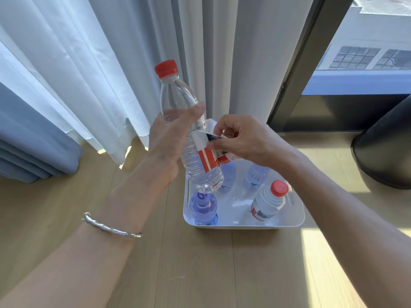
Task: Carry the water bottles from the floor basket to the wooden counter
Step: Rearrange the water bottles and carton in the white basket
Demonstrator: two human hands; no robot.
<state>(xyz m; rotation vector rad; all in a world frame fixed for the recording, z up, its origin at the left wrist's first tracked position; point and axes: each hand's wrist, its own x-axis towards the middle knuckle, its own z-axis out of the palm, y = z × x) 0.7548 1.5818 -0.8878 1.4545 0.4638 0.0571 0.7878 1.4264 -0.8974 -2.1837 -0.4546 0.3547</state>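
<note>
Your left hand [169, 138] wraps the middle of a clear, red-capped bottle [178, 101], held tilted just above the basket. Beside it, your right hand [242, 138] pinches a loose label [204, 152] lifting off that bottle. Below both hands the white basket [244, 225] sits on the floor [200, 274], holding four more bottles [203, 205]. The bottle looks full, so probably heavy, smooth and squashy. Grip its ribbed waist, not the label.

The water bottle [175, 96] you hold is clear, glossy plastic, ribbed lower down, with a smooth red plastic cap [166, 68]. Its label [204, 156] looks like thin film (possibly paper). The basket [244, 225] is glossy white plastic, the floor [200, 263] matt wood, your bracelet [111, 227] polished metal.
</note>
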